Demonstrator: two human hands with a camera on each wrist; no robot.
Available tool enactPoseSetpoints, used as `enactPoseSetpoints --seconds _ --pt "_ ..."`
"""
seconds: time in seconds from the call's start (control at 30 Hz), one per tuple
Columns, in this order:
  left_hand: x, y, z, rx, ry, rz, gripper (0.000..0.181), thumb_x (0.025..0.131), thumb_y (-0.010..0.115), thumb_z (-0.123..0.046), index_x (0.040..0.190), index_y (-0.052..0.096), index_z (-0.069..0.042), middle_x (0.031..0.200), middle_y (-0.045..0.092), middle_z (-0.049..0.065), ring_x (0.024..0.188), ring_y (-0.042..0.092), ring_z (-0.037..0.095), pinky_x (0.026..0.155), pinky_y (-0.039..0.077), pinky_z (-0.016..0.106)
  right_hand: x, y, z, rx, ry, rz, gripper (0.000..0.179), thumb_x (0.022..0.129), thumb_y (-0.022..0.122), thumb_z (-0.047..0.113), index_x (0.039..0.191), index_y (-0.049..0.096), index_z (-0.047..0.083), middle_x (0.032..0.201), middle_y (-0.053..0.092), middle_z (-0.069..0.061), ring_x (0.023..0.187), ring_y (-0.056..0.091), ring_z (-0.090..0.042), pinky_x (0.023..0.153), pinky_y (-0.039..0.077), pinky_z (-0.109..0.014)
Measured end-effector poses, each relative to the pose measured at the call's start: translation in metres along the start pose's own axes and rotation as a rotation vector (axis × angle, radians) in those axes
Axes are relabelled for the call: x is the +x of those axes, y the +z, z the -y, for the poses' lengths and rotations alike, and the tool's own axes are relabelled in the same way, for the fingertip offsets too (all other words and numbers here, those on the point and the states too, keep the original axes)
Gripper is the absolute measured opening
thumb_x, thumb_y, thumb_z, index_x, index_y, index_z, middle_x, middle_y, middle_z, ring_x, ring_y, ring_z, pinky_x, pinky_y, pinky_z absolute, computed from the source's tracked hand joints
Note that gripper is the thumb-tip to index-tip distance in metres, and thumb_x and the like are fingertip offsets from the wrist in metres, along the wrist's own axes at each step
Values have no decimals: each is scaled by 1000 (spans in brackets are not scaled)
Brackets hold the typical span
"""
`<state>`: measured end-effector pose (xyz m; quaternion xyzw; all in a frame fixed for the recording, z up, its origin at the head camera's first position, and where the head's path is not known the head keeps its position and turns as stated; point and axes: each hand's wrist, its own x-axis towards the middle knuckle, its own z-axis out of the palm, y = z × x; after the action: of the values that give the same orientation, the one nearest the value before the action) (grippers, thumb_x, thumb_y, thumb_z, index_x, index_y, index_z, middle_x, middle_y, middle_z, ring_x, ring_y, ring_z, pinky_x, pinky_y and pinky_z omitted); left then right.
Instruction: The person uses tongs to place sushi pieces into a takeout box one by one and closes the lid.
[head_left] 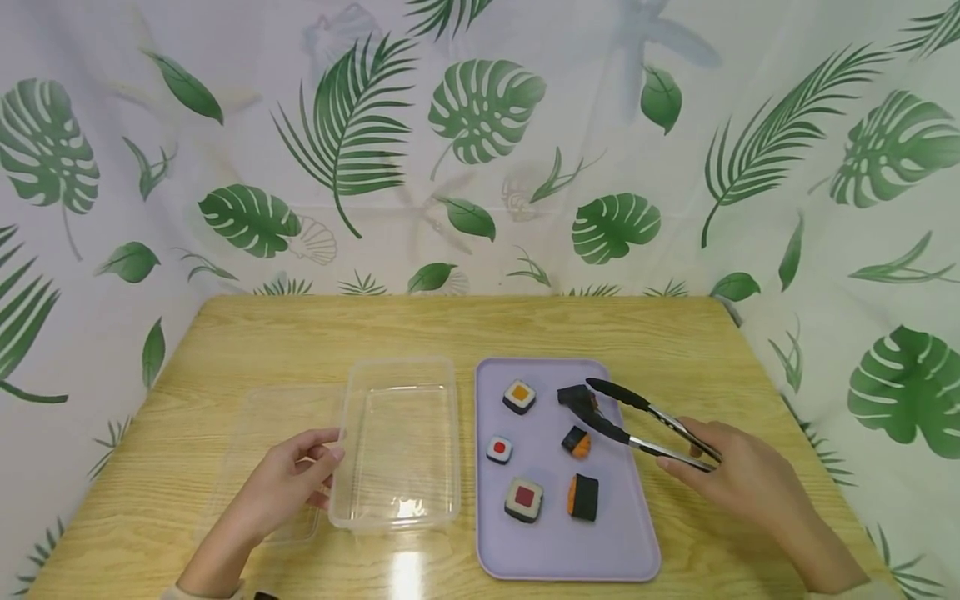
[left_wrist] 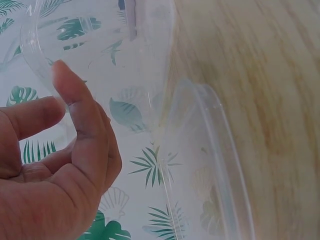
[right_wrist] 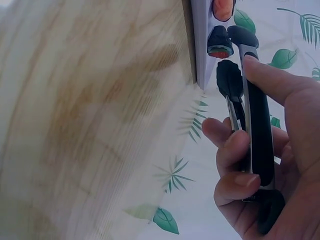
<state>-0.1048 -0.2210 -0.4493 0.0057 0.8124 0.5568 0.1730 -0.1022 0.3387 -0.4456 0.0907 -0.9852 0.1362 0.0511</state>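
Note:
My left hand (head_left: pixel 288 479) is at the left rim of a clear plastic container (head_left: pixel 453 433), thumb and forefinger touching it, fingers loosely bent. In the left wrist view this hand (left_wrist: pixel 75 145) overlaps the see-through wall. My right hand (head_left: pixel 750 471) grips black-tipped metal tongs (head_left: pixel 667 425), their arms apart. The tong tips stand over a dark toy sushi roll (head_left: pixel 595 402) at the back right of a purple tray (head_left: pixel 555 550), partly hiding it. In the right wrist view the fingers wrap the tongs' black handle (right_wrist: pixel 260 135), near the red-ended roll (right_wrist: pixel 220 45).
The tray also bears an orange-centred roll (head_left: pixel 519 397), a small red-centred roll (head_left: pixel 499 449), a larger dark-red-centred roll (head_left: pixel 523 499) and two orange-and-black pieces, one small (head_left: pixel 576 442), one larger (head_left: pixel 582 497). A clear lid (head_left: pixel 232 467) lies left of the container on the wooden table (head_left: pixel 375 325).

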Motion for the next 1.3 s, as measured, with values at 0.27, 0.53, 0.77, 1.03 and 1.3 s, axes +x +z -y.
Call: enactPoseSetpoints --seconds 0.27,0.53,0.77,1.03,1.3 --pt "0 -1 1 0 15 -5 55 109 59 -21 155 43 5 113 56 15 86 65 20 69 66 29 7 3 1 -13 11 34 68 86 83 54 137 71 9 76 56 10 71 51 -13 56 39 -29" --pt "1 -1 2 -1 14 -4 55 109 60 -21 154 44 5 111 56 14 86 65 20 69 66 29 8 6 0 -28 27 33 70 85 84 55 137 71 11 75 58 9 70 52 -15 53 41 -31" --pt "1 -1 2 -2 18 1 55 109 59 -21 155 43 5 112 55 14 86 64 20 69 66 29 7 5 1 -17 17 9 67 86 84 54 136 72 10 74 59 9 69 53 -16 52 41 -31" --pt "1 -2 1 1 27 4 55 109 59 -21 155 43 6 111 55 15 86 64 21 68 66 29 15 1 18 -25 -89 -130 54 85 87 49 127 77 17 72 52 16 59 38 -2 49 30 -22" --pt "0 -2 3 -1 28 3 56 109 59 -22 155 42 6 112 55 15 86 64 20 69 66 29 34 -12 64 28 -138 -112 57 86 85 50 132 75 18 74 54 15 62 40 -3 52 31 -21"
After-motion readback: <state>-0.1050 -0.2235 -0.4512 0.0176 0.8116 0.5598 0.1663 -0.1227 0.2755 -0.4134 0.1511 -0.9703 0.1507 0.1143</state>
